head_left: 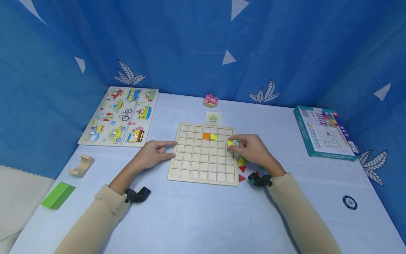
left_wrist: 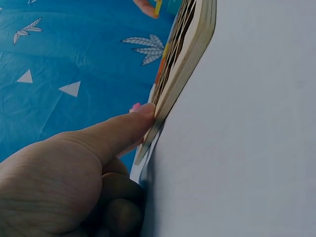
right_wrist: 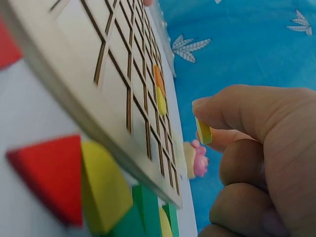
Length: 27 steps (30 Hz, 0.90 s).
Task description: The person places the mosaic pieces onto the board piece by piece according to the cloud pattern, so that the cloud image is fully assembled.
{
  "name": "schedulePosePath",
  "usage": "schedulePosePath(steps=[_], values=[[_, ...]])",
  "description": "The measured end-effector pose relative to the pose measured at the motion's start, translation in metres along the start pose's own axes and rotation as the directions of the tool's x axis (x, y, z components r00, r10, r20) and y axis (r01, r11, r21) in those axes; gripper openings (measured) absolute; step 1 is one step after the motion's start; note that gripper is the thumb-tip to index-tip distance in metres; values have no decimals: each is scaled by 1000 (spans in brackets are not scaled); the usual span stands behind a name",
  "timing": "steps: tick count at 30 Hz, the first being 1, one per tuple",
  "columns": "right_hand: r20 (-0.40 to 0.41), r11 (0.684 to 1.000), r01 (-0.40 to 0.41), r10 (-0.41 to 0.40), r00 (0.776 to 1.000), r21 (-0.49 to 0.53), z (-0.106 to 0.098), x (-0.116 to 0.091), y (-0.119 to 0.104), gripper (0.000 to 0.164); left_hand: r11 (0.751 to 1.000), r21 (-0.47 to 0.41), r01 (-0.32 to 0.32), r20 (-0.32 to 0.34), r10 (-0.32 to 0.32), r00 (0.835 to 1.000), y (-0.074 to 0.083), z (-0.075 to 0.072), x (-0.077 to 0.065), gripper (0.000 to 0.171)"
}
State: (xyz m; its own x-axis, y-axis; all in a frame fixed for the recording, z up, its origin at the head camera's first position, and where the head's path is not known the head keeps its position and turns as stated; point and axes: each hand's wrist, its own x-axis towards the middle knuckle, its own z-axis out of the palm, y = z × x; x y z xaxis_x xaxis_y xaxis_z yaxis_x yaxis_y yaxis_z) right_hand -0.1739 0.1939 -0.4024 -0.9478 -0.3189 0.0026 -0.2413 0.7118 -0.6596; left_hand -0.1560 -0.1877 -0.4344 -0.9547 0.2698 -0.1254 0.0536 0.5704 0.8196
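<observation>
A wooden grid board (head_left: 195, 158) lies on the table, with an orange square (head_left: 206, 136) and a yellow piece with one curved side (head_left: 214, 137) side by side in its cells. At the board's left edge, the left hand (head_left: 153, 154) touches the rim with thumb and forefinger extended; its other fingers fold under in the left wrist view. The right hand (head_left: 252, 149) pinches a small yellow piece (right_wrist: 203, 131) between thumb and forefinger, above the board's right side. Below that hand lie loose red (right_wrist: 49, 173), yellow (right_wrist: 104, 185) and green pieces (right_wrist: 143, 210), partly hidden.
Behind the board are a patterned card (head_left: 213, 118) and a pink figurine (head_left: 210, 100). A vehicle puzzle board (head_left: 120, 116) stands left, near a wooden arch (head_left: 81, 165) and green block (head_left: 58, 195). A boxed set (head_left: 326, 134) and a round disc (head_left: 350, 202) lie right.
</observation>
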Motion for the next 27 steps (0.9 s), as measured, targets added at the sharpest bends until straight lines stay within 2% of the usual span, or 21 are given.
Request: schedulePosePath(steps=[6, 13, 23, 27], values=[[9, 999, -21, 20, 1000, 27, 9, 10, -6, 34, 1000, -8, -1, 1, 1, 1000, -1, 1, 0, 47], [60, 996, -63, 59, 996, 68, 21, 18, -4, 33, 1000, -4, -6, 2, 6, 1000, -2, 1, 0, 47], [21, 1000, 12, -13, 1000, 28, 29, 20, 2, 32, 1000, 11, -11, -3, 11, 1000, -3, 1, 2, 48], [9, 1000, 14, -14, 1000, 10, 30, 20, 0, 33, 1000, 15, -5, -2, 5, 1000, -2, 1, 1, 48]])
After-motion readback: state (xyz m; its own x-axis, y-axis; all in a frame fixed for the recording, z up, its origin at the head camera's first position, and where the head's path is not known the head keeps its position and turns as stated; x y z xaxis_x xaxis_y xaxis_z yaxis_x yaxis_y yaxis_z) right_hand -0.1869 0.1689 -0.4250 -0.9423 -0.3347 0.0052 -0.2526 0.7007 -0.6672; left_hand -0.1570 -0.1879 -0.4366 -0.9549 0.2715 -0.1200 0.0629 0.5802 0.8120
